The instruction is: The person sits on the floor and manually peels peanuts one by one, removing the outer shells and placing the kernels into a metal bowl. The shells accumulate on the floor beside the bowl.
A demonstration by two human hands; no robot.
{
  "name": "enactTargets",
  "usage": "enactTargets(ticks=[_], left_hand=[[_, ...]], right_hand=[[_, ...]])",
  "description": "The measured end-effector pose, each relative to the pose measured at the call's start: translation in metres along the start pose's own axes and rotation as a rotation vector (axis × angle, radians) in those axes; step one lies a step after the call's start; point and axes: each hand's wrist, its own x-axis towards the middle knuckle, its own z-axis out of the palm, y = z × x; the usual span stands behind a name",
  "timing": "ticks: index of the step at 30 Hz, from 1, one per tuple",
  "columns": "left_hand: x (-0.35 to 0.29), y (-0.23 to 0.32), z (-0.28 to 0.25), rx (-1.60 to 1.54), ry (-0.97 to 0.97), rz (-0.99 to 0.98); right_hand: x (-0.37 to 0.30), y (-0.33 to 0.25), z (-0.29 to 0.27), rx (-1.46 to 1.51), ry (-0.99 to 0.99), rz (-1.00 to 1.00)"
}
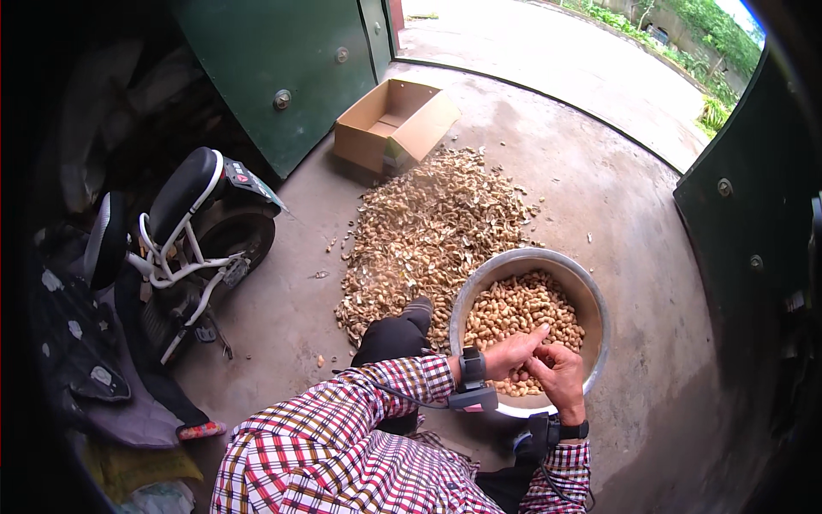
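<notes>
A round metal basin (602, 295) full of unshelled peanuts (522, 300) stands on the floor in front of me. Both my hands meet over its near half. My left hand (509, 353) is curled, palm side toward the right, with its thumb raised. Against its fingers, my right hand (561, 377) is closed in a pinch, thumb and forefinger together. Whatever lies between the fingers of either hand is hidden or too small to name. Beyond the basin's left side spreads a wide heap of peanut shells (419, 231).
An open cardboard box (364, 147) sits behind the heap, beside a green metal door (282, 68). A small white-framed two-wheeler (184, 244) is parked at the left. My shoe (418, 313) touches the heap's near edge. Another green door (745, 206) stands at the right.
</notes>
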Motion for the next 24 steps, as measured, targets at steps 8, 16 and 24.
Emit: enactTargets(ticks=[8,16,24], left_hand=[[0.005,-0.003,0.003,-0.023,-0.056,0.002],[0.001,0.009,-0.005,-0.258,-0.056,0.068],[0.005,0.005,-0.004,-0.299,-0.083,0.109]], right_hand=[[-0.002,-0.002,-0.007,0.207,-0.015,0.17],[0.009,0.008,-0.024,0.434,0.192,0.199],[0.003,0.007,-0.023,0.4,0.194,0.127]])
